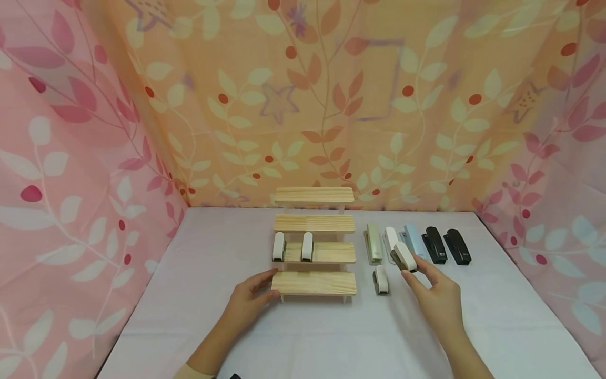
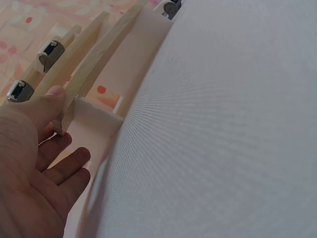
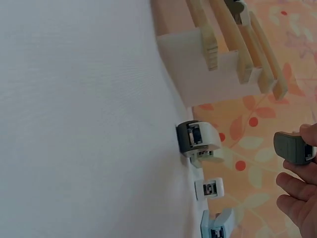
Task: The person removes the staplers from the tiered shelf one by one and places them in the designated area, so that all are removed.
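Note:
A tiered wooden rack (image 1: 314, 284) with pale legs stands mid-table. My left hand (image 1: 248, 302) pinches the left end of its lowest board, thumb above and forefinger below; the other fingers hang loosely curled in the left wrist view. My right hand (image 1: 441, 304) pinches a small white stapler (image 1: 405, 256) with a dark base, raised off the table right of the rack. Its dark underside shows in the right wrist view. Two similar white staplers (image 1: 279, 246) stand on the second board from the bottom, at the left end and near the middle. Another small white stapler (image 1: 381, 280) lies on the table beside the rack.
Behind the right hand runs a row of staplers: a pale green stapler (image 1: 373, 245), a white stapler (image 1: 390, 239), a light blue stapler (image 1: 415, 242) and two black staplers (image 1: 435, 246). Patterned cloth (image 1: 326, 105) hangs behind and on both sides of the white-covered table (image 1: 199, 252).

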`<state>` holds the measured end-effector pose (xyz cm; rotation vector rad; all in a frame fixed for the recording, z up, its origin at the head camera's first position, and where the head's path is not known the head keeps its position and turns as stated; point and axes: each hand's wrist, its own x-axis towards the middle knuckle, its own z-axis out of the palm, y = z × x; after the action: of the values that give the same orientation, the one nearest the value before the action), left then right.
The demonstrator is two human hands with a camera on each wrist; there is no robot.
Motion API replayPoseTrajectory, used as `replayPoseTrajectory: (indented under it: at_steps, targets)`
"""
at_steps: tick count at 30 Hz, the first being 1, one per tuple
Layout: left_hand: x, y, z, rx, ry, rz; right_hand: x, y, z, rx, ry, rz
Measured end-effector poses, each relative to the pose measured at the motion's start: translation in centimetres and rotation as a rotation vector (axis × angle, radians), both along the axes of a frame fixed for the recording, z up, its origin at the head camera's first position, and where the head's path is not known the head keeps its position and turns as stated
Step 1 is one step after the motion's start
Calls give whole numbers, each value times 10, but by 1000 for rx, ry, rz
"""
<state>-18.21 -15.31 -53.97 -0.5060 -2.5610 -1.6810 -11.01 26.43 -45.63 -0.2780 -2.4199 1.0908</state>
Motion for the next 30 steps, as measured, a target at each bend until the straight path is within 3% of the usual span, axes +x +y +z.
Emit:
replayPoseTrajectory:
  at_steps: [11,23,30]
  targets:
    - [0,-1,0,17,-51,-3,-6,15,-29,-37,-65,-6]
    - [-1,-2,0,0,-56,0,-11,26,-48,-112,-129,9]
    - [-1,-1,1,4,-54,1,-14,27,-59,-70,-168,-16]
